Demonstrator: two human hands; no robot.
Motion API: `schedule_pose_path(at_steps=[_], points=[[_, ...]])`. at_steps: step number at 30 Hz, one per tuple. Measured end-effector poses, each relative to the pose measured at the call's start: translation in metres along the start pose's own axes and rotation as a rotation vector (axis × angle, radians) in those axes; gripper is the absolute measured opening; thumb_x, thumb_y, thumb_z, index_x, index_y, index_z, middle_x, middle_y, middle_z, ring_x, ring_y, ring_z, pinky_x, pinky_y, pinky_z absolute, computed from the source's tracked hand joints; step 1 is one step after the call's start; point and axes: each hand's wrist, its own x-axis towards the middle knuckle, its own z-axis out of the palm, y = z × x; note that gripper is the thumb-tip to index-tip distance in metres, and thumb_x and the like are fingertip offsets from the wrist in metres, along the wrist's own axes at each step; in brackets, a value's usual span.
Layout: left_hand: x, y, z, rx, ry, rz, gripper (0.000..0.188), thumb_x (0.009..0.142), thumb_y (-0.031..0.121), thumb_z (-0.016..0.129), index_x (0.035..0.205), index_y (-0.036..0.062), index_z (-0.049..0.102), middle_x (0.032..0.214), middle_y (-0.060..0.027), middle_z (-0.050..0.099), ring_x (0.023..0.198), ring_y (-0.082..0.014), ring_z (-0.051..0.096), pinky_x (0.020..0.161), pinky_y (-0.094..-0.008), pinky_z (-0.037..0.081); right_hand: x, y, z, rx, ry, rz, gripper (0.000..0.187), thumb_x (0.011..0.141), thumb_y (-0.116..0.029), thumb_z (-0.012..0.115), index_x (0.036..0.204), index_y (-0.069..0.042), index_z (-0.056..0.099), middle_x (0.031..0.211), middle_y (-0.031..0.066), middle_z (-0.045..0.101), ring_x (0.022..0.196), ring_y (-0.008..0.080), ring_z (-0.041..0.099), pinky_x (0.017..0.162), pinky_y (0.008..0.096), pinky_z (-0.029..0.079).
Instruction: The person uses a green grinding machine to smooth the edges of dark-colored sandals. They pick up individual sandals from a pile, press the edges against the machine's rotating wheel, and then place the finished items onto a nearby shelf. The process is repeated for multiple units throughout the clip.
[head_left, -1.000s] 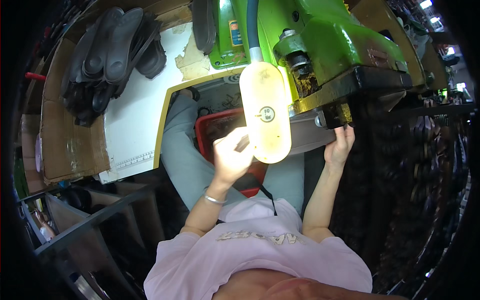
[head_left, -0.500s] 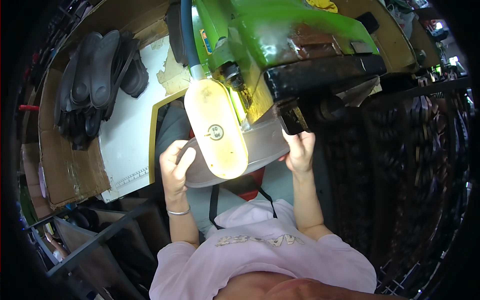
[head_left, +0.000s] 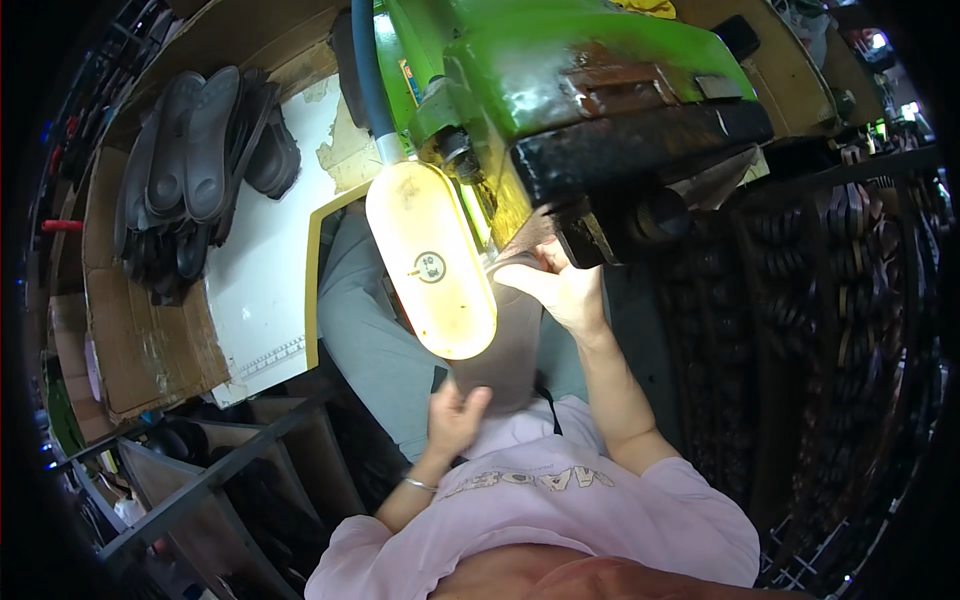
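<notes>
Just turned grey sole [head_left: 515,345] lengthwise at green machine [head_left: 620,60] — pinching far end with right hand [head_left: 568,290], keeping left hand [head_left: 455,422] by near end, cannot tell if gripping — apparently presenting a different part.

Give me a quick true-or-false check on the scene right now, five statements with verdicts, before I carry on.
1. The right hand grips the upper end of the grey sole. True.
2. The lamp is switched off. False: it glows brightly.
3. The left hand is nearer the person's shirt than the right hand is. True.
4. The bracelet is on the right wrist. False: it is on the left wrist.
5. The dark soles lie to the right of the green machine. False: they lie to its left.
</notes>
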Motion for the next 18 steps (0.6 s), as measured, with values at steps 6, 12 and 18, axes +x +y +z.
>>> schedule_pose_path(at_steps=[6,12,18], points=[[0.073,0.022,0.026,0.020,-0.121,0.395,0.042,0.088,0.033,0.060,0.100,-0.0069,0.062,0.087,-0.0143,0.066,0.079,-0.0206,0.062,0.075,-0.0328,0.049,-0.011,-0.051,-0.068,-0.537,-0.095,0.040,0.040,0.074,0.000,0.076,0.109,0.001,0.057,0.096,0.0066,0.063,0.085,0.0113,0.061,0.073,0.0225,0.049],[0.264,0.124,-0.058,0.318,0.605,0.803,0.032,0.092,0.021,0.060,0.111,-0.0041,0.054,0.103,-0.0124,0.061,0.093,-0.0182,0.056,0.083,-0.0321,0.046,0.002,-0.045,-0.127,0.096,0.662,-0.100,0.026,0.091,-0.020,0.060,0.109,-0.001,0.055,0.088,0.0089,0.063,0.054,0.0134,0.055,0.045,0.0257,0.046],[0.299,0.117,-0.094,0.435,0.651,0.518,0.038,0.089,0.017,0.060,0.119,-0.0022,0.049,0.109,-0.0136,0.058,0.099,-0.0226,0.056,0.087,-0.0350,0.046,0.078,0.034,-0.077,0.686,0.532,0.057,0.021,0.090,-0.005,0.056,0.107,-0.003,0.044,0.099,0.0135,0.056,0.084,0.0324,0.064,0.069,0.0399,0.056]])
